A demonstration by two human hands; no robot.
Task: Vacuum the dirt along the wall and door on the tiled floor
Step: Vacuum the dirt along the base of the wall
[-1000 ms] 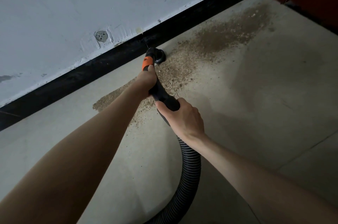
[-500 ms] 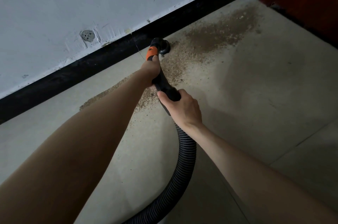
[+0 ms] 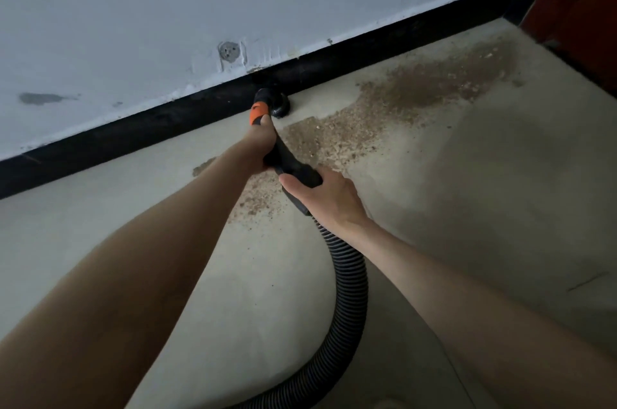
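A black vacuum nozzle [image 3: 277, 105] with an orange collar sits on the tiled floor, right against the black baseboard [image 3: 140, 131]. My left hand [image 3: 258, 144] grips the black wand just behind the collar. My right hand [image 3: 329, 198] grips the wand's rear end where the ribbed black hose [image 3: 347, 301] begins. A band of brown dirt [image 3: 430, 84] spreads to the right of the nozzle toward the dark red door [image 3: 581, 7]. More dirt [image 3: 257, 194] lies under my hands.
The white wall [image 3: 167, 7] carries a round patched hole [image 3: 229, 51] above the baseboard. The hose curves down and off the bottom edge. A grout line [image 3: 587, 280] crosses the beige tiles at the right.
The nozzle has moved up to the baseboard, and a strip of floor between nozzle and dirt band now shows bare. The view has shifted, and both hands keep their grip.
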